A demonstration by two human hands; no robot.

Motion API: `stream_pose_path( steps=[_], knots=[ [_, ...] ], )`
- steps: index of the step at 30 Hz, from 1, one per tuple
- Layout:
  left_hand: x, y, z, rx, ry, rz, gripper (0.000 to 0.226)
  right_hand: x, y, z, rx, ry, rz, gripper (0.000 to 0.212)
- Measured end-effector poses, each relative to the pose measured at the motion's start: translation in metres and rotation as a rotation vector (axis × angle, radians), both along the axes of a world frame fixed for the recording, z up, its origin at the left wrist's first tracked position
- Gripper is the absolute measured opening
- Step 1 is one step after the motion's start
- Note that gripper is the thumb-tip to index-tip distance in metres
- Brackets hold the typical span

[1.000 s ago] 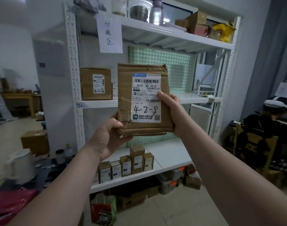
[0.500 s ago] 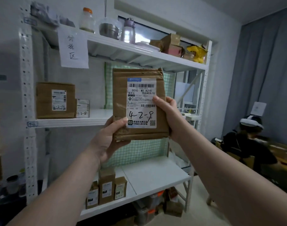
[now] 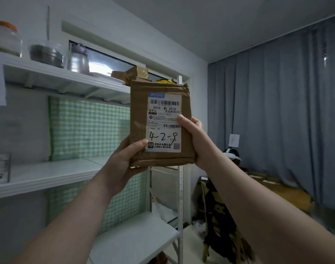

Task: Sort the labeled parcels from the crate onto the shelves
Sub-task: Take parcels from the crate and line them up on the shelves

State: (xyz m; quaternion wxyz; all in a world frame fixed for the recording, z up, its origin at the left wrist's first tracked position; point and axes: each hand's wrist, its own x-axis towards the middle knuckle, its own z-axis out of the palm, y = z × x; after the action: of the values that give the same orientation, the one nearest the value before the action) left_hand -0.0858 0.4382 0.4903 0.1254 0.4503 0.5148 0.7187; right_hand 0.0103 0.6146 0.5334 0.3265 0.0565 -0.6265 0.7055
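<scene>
From the head camera, a flat cardboard parcel [image 3: 159, 126] is held upright in the air in front of the shelves, its label [image 3: 163, 122] facing the camera with "4-2-9" handwritten on it. The left hand [image 3: 123, 161] grips the lower left corner with its thumb on the front. The right hand [image 3: 195, 138] clamps the right edge. The parcel touches no shelf, so it seems picked but not yet placed. The middle shelf [image 3: 48, 174] looks the likely spot. The crate is out of view, so how many parcels remain cannot be told.
</scene>
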Motion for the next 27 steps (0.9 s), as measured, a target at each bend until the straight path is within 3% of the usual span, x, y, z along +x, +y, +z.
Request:
stream_pose_path(
  steps=[6,10,12,17,21,27],
  knots=[
    [-0.078,-0.009,-0.006,0.004,-0.004,0.061,0.051,-0.082,-0.001,-0.008,0.056,-0.031,0.028,0.085],
    [-0.146,-0.029,-0.007,-0.004,-0.037,0.156,0.044,-0.165,-0.010,-0.016,0.132,-0.073,0.140,0.101],
    [-0.185,-0.042,-0.007,0.000,-0.044,0.246,0.036,-0.212,-0.018,-0.019,0.120,-0.076,0.192,0.104],
    [-0.290,-0.080,-0.013,0.016,0.040,0.531,0.042,-0.336,-0.045,-0.037,0.069,-0.031,0.289,0.098],
    [-0.354,-0.108,-0.034,-0.067,0.143,0.796,0.025,-0.417,-0.074,-0.068,0.039,-0.065,0.338,0.100],
    [-0.412,-0.148,-0.058,-0.268,0.232,1.103,0.054,-0.508,-0.107,-0.086,0.088,-0.089,0.449,0.105]
  ],
)
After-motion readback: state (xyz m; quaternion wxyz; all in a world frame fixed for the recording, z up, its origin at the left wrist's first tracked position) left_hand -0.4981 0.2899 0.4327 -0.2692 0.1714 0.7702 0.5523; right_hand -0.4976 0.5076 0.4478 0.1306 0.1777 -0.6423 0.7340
